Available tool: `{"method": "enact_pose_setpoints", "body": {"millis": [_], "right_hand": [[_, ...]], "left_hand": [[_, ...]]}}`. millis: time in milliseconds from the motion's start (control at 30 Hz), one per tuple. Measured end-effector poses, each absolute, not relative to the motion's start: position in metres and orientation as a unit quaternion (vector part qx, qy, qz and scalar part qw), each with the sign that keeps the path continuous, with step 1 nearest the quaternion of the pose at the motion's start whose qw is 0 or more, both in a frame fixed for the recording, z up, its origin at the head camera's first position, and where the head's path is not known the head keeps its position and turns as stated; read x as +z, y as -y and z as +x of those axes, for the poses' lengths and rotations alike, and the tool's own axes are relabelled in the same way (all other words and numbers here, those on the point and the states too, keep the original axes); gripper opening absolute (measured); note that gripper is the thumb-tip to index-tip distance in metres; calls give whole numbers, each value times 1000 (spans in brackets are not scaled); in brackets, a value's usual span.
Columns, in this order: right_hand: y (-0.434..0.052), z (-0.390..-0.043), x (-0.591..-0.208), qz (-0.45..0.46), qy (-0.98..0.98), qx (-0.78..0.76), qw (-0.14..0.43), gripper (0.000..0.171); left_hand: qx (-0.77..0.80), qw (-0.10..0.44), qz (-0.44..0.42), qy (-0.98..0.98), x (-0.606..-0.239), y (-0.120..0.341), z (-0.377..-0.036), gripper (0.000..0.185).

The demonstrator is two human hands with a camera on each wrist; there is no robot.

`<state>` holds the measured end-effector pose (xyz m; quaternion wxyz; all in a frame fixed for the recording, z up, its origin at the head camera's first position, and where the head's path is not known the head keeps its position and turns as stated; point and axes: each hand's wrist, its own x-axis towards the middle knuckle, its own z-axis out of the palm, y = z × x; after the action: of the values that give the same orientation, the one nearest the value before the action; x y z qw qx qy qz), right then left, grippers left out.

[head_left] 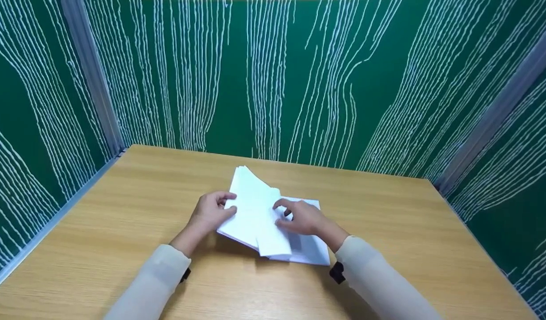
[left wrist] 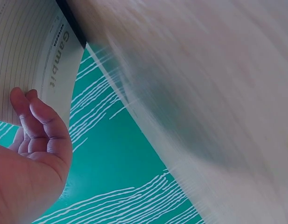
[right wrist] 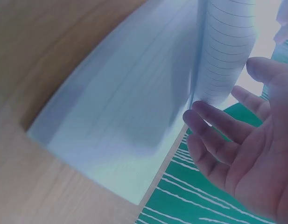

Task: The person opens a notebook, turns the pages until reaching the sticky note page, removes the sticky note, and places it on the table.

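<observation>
A notebook with white pages [head_left: 255,204] lies open and tilted over the table, its left part raised. At its left edge my left hand [head_left: 213,209] grips it, thumb on the top face and fingers at the edge. Ruled lines and the print "Gambit" show on the notebook page [left wrist: 55,60] in the left wrist view. My right hand [head_left: 304,217] is over the right side of the raised pages, with thumb and index fingertips apart and touching the page. In the right wrist view, a ruled page [right wrist: 228,46] curves up beside the loosely bent fingers [right wrist: 223,121].
Under the notebook is a wooden table [head_left: 144,213]. A green wall [head_left: 228,89] with white wavy lines stands behind it, with grey posts [head_left: 93,75] at the corners. Dark wrist devices [head_left: 337,272] show by both sleeves.
</observation>
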<state>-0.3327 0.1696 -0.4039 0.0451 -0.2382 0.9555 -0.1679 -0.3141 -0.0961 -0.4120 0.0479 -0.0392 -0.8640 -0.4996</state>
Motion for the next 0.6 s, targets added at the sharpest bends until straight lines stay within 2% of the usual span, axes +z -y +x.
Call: {"method": "enact_pose_setpoints", "body": {"millis": [600], "right_hand": [[-149, -331, -404, -247, -952, -165, 68, 42]], "left_hand": [[-493, 35, -22, 869, -411, 93, -313, 33]]}}
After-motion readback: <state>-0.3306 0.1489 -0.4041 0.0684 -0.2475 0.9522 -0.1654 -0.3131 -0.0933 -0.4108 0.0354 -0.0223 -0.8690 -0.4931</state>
